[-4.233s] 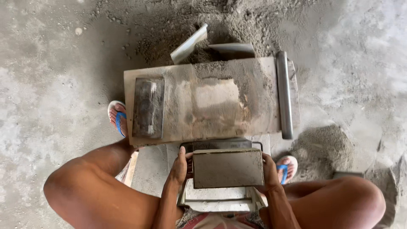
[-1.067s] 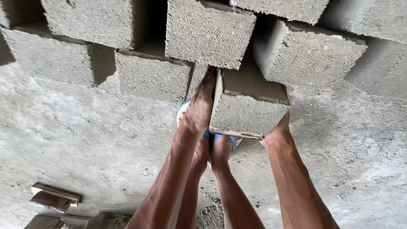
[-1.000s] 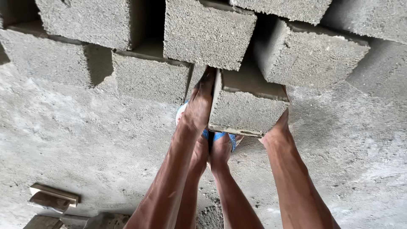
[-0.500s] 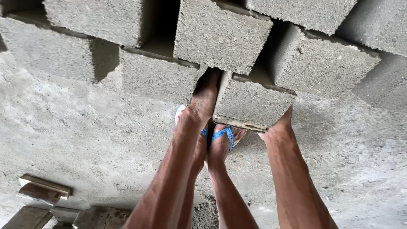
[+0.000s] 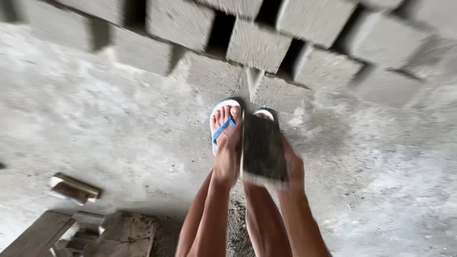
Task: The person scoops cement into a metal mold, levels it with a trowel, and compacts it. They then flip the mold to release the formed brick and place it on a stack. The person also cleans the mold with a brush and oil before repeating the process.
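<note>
- Nearest the camera, two bare forearms reach forward and down over the concrete floor (image 5: 119,138), with the person's legs beneath them.
- At the lower left lie a wooden board (image 5: 35,234), a dirty flat plate (image 5: 126,231) and, a little further out, a small wooden block (image 5: 74,188), all well apart from the hands.
- The right hand (image 5: 294,166) grips the right edge of a dark flat rectangular plate (image 5: 263,150), which is held lengthwise away from the body; the picture is blurred by motion.
- The left hand (image 5: 227,159) lies against the left edge of that plate; its fingers are too smeared to tell whether they close on it.
- Under the plate, two feet in white sandals stand on the floor: the left sandal (image 5: 223,119) has a blue strap, the right one (image 5: 264,113) is mostly hidden by the plate.
- Just beyond the toes a grey concrete block (image 5: 216,78) sits on the floor.
- Furthest off, a row of concrete blocks (image 5: 259,43) runs across the top, with dark gaps between them.
</note>
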